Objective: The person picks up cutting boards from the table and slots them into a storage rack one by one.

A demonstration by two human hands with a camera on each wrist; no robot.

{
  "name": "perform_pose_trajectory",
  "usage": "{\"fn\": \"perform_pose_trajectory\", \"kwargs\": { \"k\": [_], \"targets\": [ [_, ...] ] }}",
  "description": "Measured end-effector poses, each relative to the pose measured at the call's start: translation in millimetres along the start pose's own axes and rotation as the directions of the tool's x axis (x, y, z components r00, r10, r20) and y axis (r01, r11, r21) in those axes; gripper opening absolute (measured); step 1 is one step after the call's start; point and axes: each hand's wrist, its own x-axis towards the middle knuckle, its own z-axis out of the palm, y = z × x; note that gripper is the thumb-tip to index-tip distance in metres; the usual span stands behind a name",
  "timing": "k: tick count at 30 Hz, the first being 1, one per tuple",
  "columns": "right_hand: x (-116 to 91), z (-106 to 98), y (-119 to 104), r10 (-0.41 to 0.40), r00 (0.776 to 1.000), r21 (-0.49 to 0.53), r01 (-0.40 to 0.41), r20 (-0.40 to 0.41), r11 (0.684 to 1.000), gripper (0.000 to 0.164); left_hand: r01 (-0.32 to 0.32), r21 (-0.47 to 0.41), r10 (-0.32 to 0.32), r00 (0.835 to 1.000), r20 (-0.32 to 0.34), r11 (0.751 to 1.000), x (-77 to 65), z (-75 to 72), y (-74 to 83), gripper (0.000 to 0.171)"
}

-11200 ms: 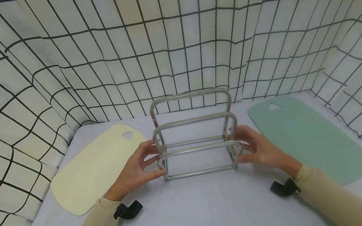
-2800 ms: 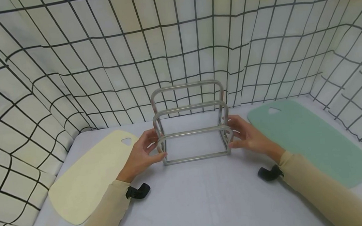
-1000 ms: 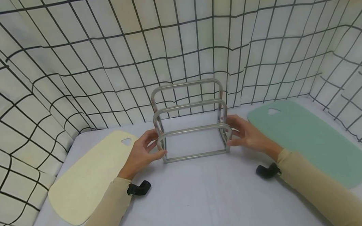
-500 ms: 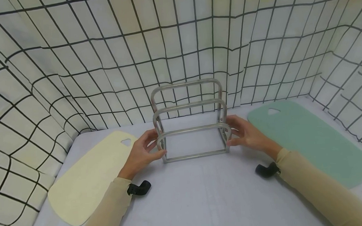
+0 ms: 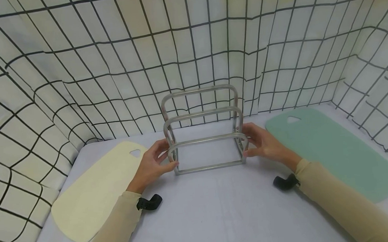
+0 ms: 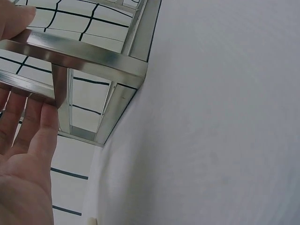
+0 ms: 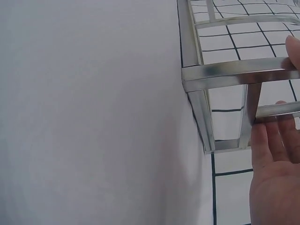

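A silver metal rack [image 5: 208, 139] with three rounded hoops, rising in height toward the back, stands upright on the white table. My left hand [image 5: 151, 165] grips its left side, thumb at the front hoop and fingers farther back. On the opposite side my right hand [image 5: 264, 144] holds it in the same way. In the left wrist view, the fingers of the left hand [image 6: 28, 168] reach behind a flat upright of the rack [image 6: 93, 61], with the thumb on another bar. The right wrist view has the right hand's fingers [image 7: 262, 145] against the rack's metal strips [image 7: 225, 72].
A cream cutting board [image 5: 99, 191] with a triangular hole lies flat on the left. Flat on the right lies a green cutting board [image 5: 334, 154]. White cloth walls with black grid lines [image 5: 197, 62] enclose the table's back and sides.
Since the oldest frame, both hands have shifted the rack back toward the rear wall and slightly left. Over the last second, rack and hands are nearly still. Both boards stay in place.
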Motion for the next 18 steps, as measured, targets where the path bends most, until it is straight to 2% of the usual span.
{"fn": "perform_pose_trajectory", "kwargs": {
  "k": [11,18],
  "targets": [
    [3.4,0.9,-1.9,-0.011,1.000,-0.010,0.011,-0.005,1.000,0.083,-0.015,-0.013,0.015,1.000,-0.003,1.000,0.8,0.6,0.9,0.075],
    [5.6,0.1,2.0,-0.002,1.000,-0.016,0.002,-0.008,1.000,0.082,-0.005,0.022,0.006,1.000,-0.011,1.000,2.8,1.0,1.4,0.075]
  ]
}}
